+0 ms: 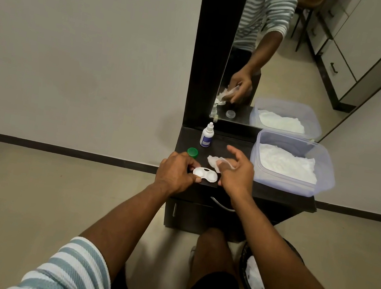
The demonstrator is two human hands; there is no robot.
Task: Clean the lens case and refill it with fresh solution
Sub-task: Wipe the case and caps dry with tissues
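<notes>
Head view: looking down at my hands over a small dark bench (276,196) against the wall, mirror (274,57) behind it.
Lens case: white lens case (204,174), both wells uncapped, sits right at the bench's front edge.
Left hand: my left hand (176,172) pinches the case's left end, fingers curled on it.
Right hand: my right hand (236,171) hovers just right of the case, a clear cap (228,162) in a loose grip, index finger stretched out.
Tissue: crumpled tissue (213,161) just behind the case, touching my right hand.
Green cap: green cap (192,152) near the left edge.
Solution bottle: solution bottle (206,135) upright at the back left.
Tissue tub: tissue tub (292,164) fills the right side to the edge.
Free room: bare strip between bottle and tub only.
Bin: bin (255,278) on the floor, right of my knee.
</notes>
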